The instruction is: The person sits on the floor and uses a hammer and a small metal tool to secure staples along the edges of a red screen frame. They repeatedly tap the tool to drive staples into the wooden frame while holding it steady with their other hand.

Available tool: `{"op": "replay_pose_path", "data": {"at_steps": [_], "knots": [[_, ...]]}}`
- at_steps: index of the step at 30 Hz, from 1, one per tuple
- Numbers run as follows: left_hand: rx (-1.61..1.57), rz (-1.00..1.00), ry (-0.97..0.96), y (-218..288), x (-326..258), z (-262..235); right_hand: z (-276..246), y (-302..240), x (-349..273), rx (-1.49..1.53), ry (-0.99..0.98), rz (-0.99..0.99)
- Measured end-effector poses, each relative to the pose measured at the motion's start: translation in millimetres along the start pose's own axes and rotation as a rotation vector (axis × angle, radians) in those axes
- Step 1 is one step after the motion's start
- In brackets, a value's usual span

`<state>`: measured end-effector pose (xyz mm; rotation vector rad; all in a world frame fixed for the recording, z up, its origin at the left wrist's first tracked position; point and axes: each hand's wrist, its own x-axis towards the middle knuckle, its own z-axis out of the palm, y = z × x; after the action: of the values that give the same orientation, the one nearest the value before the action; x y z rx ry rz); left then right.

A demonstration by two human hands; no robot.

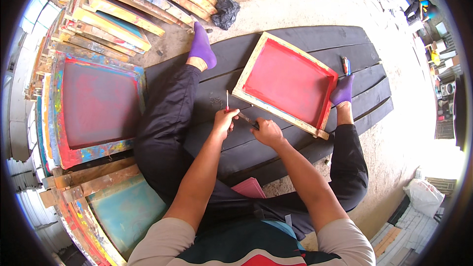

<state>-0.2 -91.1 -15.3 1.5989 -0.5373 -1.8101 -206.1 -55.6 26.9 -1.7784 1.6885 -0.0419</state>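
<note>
My left hand [224, 122] is closed around a slim stick-like tool [227, 102] that points away from me, red near the fingers and pale toward its tip. My right hand [268, 132] grips a dark-handled metal tool [254, 124], whose metal end reaches my left fingers. Its exact kind is too small to make out. Just beyond my hands lies a wooden screen-printing frame [279, 112] with red mesh, tilted on the dark boards. Small dark scraps [216, 102] lie left of the slim tool.
My legs spread around the dark boards [315, 39], with purple-socked feet beside the frame. A small blue-and-red object [346, 65] lies near the right foot. Paint-stained screens [98, 103] stand at left, more frames [113, 15] behind them. A black plastic bag [225, 10] sits far off; pink sheets [249, 188] lie close.
</note>
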Motion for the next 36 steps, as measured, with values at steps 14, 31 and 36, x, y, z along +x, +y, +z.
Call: {"op": "replay_pose_path", "data": {"at_steps": [14,31,36], "knots": [[0.069,0.220,0.269,0.4,26.1,-15.0,-6.3,13.5,11.1,0.582,-0.451,0.107],[0.389,0.470,0.607,-15.5,52.0,-32.1,-45.4,29.9,40.1,0.891,-0.547,0.416],[0.344,0.440,0.559,-21.1,56.2,-30.0,-46.6,23.5,42.7,0.804,-0.497,0.443]]}}
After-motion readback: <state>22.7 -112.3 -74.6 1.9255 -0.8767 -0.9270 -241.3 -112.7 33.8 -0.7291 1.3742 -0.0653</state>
